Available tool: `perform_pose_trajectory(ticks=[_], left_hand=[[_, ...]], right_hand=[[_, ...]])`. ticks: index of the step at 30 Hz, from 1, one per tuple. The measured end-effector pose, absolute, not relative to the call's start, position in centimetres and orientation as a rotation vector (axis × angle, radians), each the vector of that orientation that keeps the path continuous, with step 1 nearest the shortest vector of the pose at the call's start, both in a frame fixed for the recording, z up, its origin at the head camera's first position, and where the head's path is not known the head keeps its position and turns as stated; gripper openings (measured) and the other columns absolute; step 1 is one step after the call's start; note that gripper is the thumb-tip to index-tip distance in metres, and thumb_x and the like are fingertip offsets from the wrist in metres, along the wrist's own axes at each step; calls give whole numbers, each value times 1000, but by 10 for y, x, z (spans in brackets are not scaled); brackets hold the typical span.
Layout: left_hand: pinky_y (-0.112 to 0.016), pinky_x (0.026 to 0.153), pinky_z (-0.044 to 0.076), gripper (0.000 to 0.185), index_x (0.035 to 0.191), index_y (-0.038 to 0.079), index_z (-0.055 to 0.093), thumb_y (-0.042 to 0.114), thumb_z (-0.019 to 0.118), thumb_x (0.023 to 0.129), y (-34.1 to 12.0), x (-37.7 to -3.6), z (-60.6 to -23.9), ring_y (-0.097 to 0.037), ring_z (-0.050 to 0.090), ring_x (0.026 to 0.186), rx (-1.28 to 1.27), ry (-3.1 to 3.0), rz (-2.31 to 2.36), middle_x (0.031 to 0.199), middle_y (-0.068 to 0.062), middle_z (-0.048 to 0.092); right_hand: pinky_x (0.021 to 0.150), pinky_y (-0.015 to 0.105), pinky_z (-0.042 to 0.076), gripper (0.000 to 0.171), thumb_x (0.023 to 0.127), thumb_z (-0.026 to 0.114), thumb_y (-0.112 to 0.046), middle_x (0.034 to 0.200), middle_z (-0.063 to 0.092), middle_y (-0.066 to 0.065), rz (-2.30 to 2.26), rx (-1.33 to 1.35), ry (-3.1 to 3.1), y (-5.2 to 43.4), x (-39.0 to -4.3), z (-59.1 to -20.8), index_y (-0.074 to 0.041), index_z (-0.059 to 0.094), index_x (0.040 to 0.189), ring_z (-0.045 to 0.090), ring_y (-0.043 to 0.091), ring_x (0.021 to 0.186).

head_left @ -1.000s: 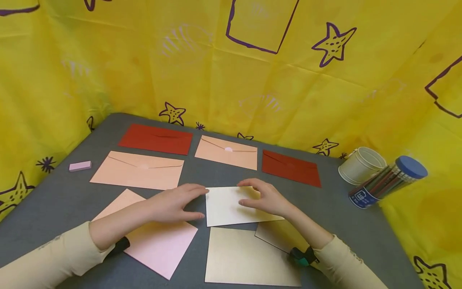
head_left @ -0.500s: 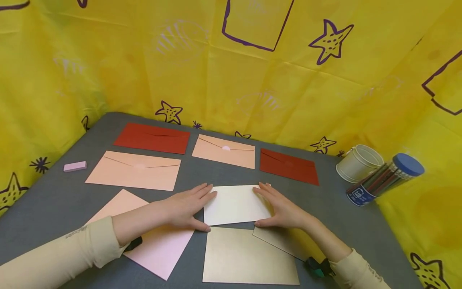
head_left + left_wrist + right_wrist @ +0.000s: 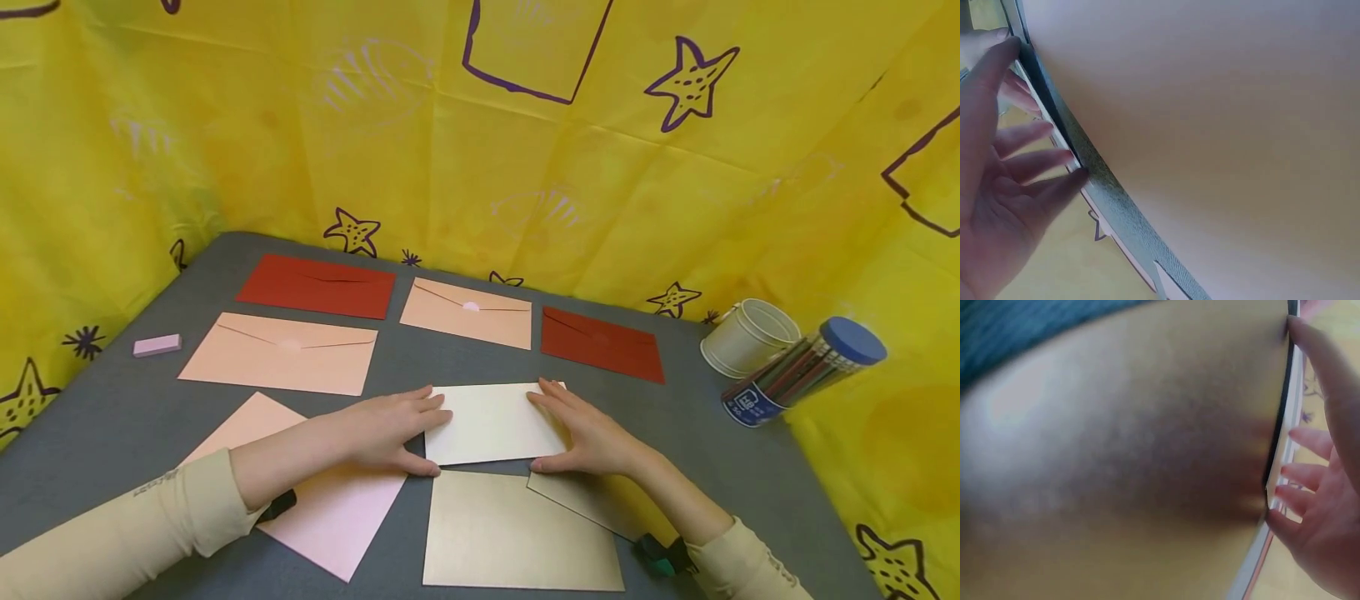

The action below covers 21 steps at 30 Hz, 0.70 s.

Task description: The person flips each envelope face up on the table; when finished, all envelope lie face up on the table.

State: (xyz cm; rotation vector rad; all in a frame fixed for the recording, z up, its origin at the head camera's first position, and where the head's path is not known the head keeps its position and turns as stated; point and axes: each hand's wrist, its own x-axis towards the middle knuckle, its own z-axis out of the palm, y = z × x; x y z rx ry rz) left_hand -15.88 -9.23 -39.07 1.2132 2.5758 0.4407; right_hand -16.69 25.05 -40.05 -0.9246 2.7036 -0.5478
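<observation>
A white paper rectangle, plain on its upper face, lies mid-table in the head view. My left hand spans its left end, fingertips over the edge and thumb near the lower left corner. Across from it my right hand reaches over the right end, with fingers spread near the top edge and thumb by the bottom edge. Below lies a gold paper rectangle, partly covered by a second gold piece under my right wrist. A pale pink paper sheet lies beneath my left forearm.
Behind are two red envelopes and two peach envelopes, flaps upward. A pink block sits at the left. On the right stand a white tin pail and a blue-lidded pencil tub. A yellow patterned cloth hangs behind the table.
Both hands came down onto the ends of the white rectangle, the right moving outward to its right end. Over the last half second they have hardly moved.
</observation>
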Motion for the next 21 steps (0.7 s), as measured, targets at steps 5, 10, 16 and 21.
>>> perform_pose_trajectory(ticks=[5, 10, 16, 21], left_hand=[[-39, 87, 53, 42, 118, 8, 65, 39, 66, 90, -93, -162, -392, -27, 65, 104, 1464, 2570, 507, 119, -12, 66], [-13, 54, 37, 8, 87, 13, 61, 18, 66, 88, -94, -165, -392, -1, 41, 56, 1781, 2537, 617, 73, 8, 52], [-9, 50, 29, 15, 79, 16, 55, 5, 63, 86, -100, -168, -388, 3, 35, 55, 2117, 2566, 712, 66, 12, 42], [-15, 61, 50, 10, 95, 9, 69, 9, 60, 93, -110, -172, -385, -2, 61, 68, 2225, 2646, 790, 83, 7, 67]], right_hand=[[109, 59, 28, 93, 79, 66, -68, 159, 24, 11, -522, -951, 2712, 251, -165, -400, -15, 38, 151, 19, 33, 146], [108, 57, 32, 84, 82, 65, -64, 157, 31, 8, -501, -973, 2744, 251, -164, -399, -17, 42, 148, 26, 29, 144], [103, 52, 40, 68, 85, 73, -40, 148, 46, 7, -538, -1089, 2792, 253, -164, -397, -15, 50, 143, 42, 27, 136], [96, 46, 48, 54, 81, 76, -11, 132, 61, 3, -714, -1141, 2816, 254, -167, -393, -12, 60, 133, 57, 24, 121]])
